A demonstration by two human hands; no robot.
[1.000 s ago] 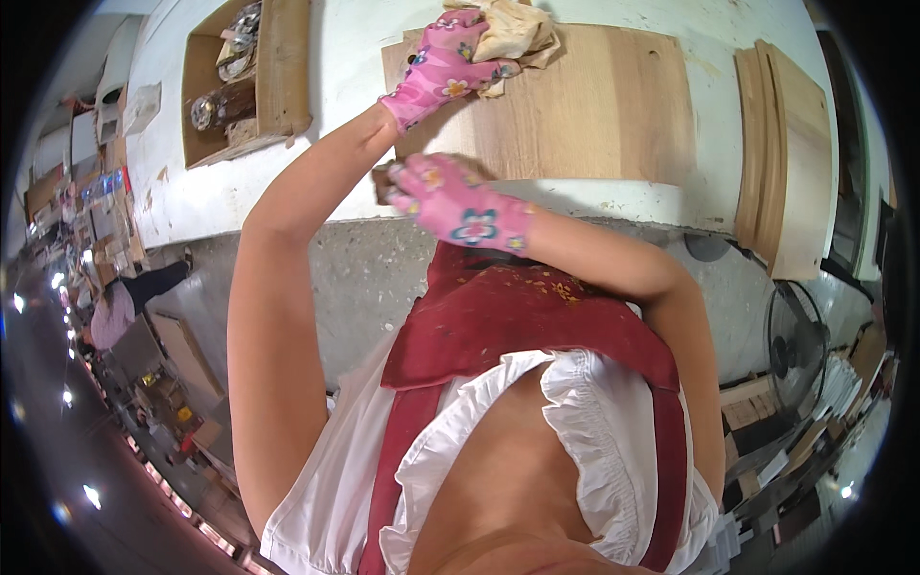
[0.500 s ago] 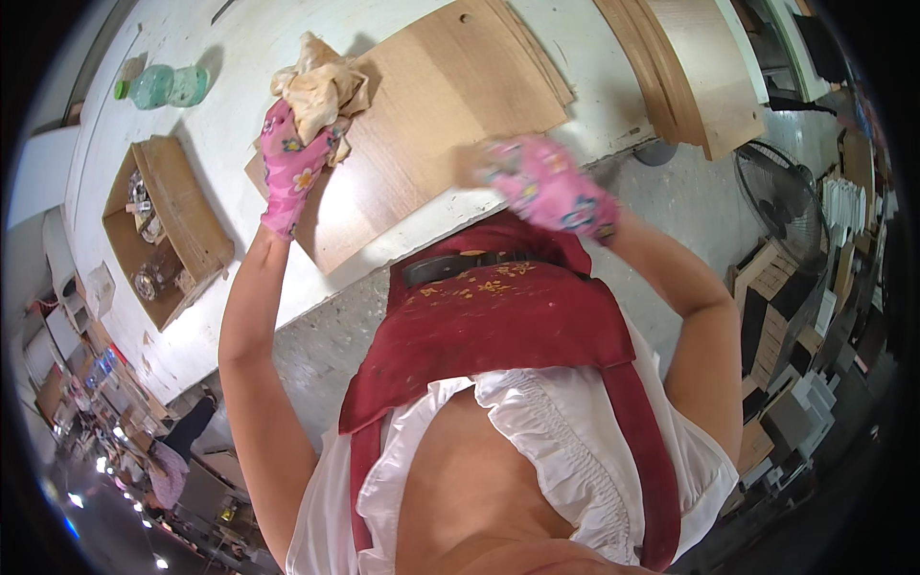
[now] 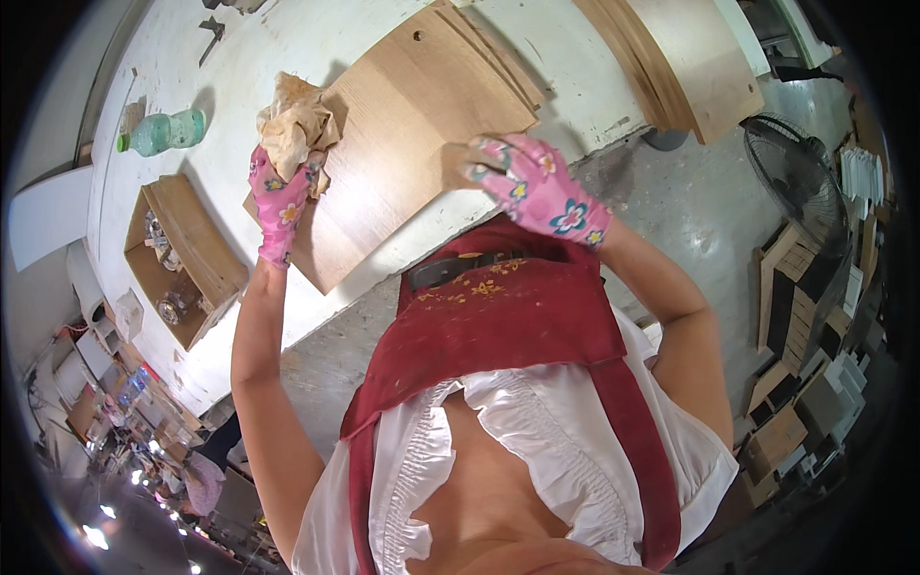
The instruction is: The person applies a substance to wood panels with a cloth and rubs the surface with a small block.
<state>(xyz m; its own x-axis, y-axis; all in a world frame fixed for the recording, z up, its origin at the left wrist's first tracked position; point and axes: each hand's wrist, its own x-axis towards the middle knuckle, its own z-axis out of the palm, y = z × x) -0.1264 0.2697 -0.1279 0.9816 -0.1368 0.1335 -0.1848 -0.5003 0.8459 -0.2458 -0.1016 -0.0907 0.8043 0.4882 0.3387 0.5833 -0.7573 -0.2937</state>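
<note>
My left hand (image 3: 280,211), in a pink flowered glove, is closed around a crumpled cream rag (image 3: 295,125) at the left edge of a light wood panel (image 3: 398,115). The panel lies on top of others in a stack and has a small hole near its far corner. In a matching glove, my right hand (image 3: 544,187) is closed over a small tan pad or block (image 3: 453,166) at the panel's near edge. The fingers cover much of that tan piece, so its exact kind cannot be made out.
Left on the white table (image 3: 225,311) stand a cardboard box (image 3: 206,244) with small items and a green-tinted plastic bottle (image 3: 163,132). More wood panels (image 3: 661,67) are stacked at the far right. Beyond the table's edge stands a black fan (image 3: 791,177).
The view has shifted slightly. My right hand, blurred before, now shows more sharply at the panel's near edge. My left hand still holds the rag at the panel's left side.
</note>
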